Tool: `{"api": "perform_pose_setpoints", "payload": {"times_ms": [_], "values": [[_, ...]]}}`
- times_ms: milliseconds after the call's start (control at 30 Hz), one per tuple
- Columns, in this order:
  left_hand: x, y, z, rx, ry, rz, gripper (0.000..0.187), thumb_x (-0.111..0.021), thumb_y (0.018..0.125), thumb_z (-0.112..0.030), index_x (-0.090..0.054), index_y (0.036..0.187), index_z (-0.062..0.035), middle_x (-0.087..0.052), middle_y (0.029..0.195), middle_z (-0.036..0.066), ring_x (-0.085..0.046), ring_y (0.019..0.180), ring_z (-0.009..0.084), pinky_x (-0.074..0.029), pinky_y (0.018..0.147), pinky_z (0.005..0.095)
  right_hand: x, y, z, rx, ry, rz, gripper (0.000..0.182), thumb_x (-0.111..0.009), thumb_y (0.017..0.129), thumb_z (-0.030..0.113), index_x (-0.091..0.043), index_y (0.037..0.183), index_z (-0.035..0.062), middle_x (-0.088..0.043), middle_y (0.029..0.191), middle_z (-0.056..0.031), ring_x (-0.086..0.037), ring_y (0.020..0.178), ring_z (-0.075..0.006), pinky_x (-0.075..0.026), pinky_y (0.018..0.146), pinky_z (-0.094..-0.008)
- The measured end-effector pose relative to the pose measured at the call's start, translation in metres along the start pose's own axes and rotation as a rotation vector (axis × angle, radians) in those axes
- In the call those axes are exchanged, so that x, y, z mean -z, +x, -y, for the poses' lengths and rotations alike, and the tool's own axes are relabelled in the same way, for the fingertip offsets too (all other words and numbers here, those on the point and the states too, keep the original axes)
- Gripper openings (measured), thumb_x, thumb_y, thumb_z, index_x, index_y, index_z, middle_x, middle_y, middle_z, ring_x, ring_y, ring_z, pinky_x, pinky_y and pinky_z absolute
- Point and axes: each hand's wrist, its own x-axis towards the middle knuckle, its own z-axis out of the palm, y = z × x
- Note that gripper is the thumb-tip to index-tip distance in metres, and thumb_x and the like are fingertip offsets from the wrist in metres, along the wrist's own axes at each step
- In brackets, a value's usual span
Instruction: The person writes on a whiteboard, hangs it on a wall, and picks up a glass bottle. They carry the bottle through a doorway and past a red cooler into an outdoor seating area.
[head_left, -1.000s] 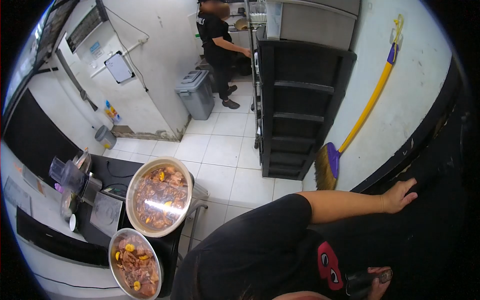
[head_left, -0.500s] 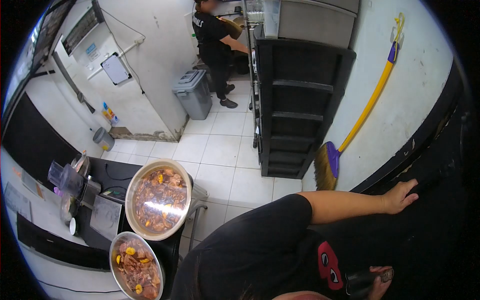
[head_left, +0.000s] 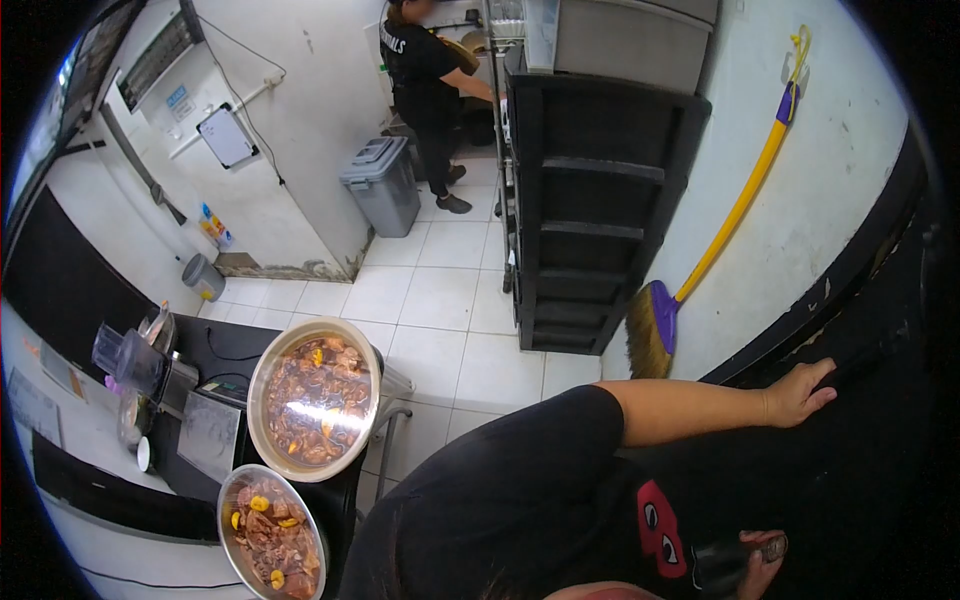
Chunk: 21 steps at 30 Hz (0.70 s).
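Note:
My left hand [head_left: 797, 394] reaches out to the right on a bare forearm. Its fingers are bent around a dark, bar-like handle [head_left: 868, 352] against the black surface. Close to my chest, my right hand [head_left: 763, 572] is closed around a dark, smooth object [head_left: 716, 567] with a slight sheen; I cannot tell its kind. The fingers cover part of it. My black shirt [head_left: 520, 500] with a red mask print [head_left: 661, 532] fills the lower middle.
A large round tub [head_left: 256, 415] and a metal bowl [head_left: 226, 525], both with meat in marinade, stand on a black table [head_left: 225, 345] with a food processor [head_left: 140, 360]. Beyond are a grey bin [head_left: 385, 195], a black rack [head_left: 600, 210], a broom [head_left: 735, 225] and another person [head_left: 425, 85].
The view has shifted slightly, moving the background a little left. Both hands keep nearly the same place and hold.

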Motion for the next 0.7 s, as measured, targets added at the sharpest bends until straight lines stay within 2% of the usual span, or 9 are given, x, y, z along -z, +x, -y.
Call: {"api": "perform_pose_setpoints", "payload": {"times_ms": [67, 167, 467, 567, 667, 700], "values": [[0.001, 0.000, -0.001, 0.032, 0.012, 0.016, 0.028, -0.047, 0.086, -0.023, -0.038, 0.097, 0.0006, -0.046, 0.068, 0.022, -0.052, 0.063, 0.0358, -0.041, 0.056, 0.0362, 0.003, -0.001, -0.002, -0.025, -0.038, 0.009, 0.021, -0.046, 0.081, 0.016, -0.047, 0.093, -0.0008, -0.051, 0.088, -0.0130, -0.051, 0.078, -0.0204, -0.044, 0.069, -0.0335], [-0.002, -0.001, 0.005, -0.029, 0.034, -0.023, 0.028, -0.048, 0.086, -0.023, -0.038, 0.098, 0.0010, -0.047, 0.068, 0.023, -0.052, 0.064, 0.0373, -0.041, 0.057, 0.0371, 0.002, 0.002, -0.002, 0.041, -0.058, 0.018, 0.022, -0.046, 0.080, 0.016, -0.047, 0.093, -0.0013, -0.052, 0.086, -0.0127, -0.052, 0.075, -0.0202, -0.044, 0.066, -0.0329], [-0.002, 0.000, 0.006, -0.027, 0.035, -0.011, 0.028, -0.049, 0.086, -0.022, -0.038, 0.098, 0.0017, -0.048, 0.071, 0.025, -0.052, 0.068, 0.0406, -0.041, 0.058, 0.0380, 0.001, -0.002, -0.005, -0.061, 0.052, -0.038, 0.022, -0.048, 0.079, 0.016, -0.047, 0.093, -0.0006, -0.052, 0.085, -0.0117, -0.052, 0.072, -0.0196, -0.045, 0.063, -0.0328], [-0.002, 0.000, 0.008, -0.052, 0.041, -0.021, 0.028, -0.049, 0.085, -0.021, -0.038, 0.098, 0.0017, -0.049, 0.072, 0.025, -0.052, 0.069, 0.0409, -0.041, 0.058, 0.0381, -0.002, -0.001, -0.009, 0.028, 0.012, -0.088, 0.022, -0.048, 0.079, 0.017, -0.048, 0.093, -0.0006, -0.052, 0.083, -0.0120, -0.052, 0.073, -0.0203, -0.045, 0.064, -0.0334], [-0.002, 0.000, 0.004, -0.058, 0.005, -0.028, 0.027, -0.049, 0.085, -0.020, -0.038, 0.098, 0.0017, -0.048, 0.071, 0.025, -0.052, 0.068, 0.0409, -0.041, 0.058, 0.0383, -0.001, -0.001, -0.021, 0.436, -0.196, -0.058, 0.022, -0.047, 0.080, 0.016, -0.048, 0.093, -0.0017, -0.052, 0.084, -0.0128, -0.051, 0.075, -0.0202, -0.044, 0.065, -0.0334], [-0.002, 0.000, 0.002, -0.050, 0.001, -0.021, 0.027, -0.049, 0.085, -0.020, -0.038, 0.098, 0.0017, -0.048, 0.071, 0.024, -0.052, 0.068, 0.0408, -0.041, 0.058, 0.0382, 0.002, -0.002, -0.021, 0.290, -0.129, -0.051, 0.022, -0.047, 0.080, 0.015, -0.048, 0.094, -0.0020, -0.052, 0.084, -0.0139, -0.051, 0.075, -0.0211, -0.044, 0.065, -0.0339]]}}
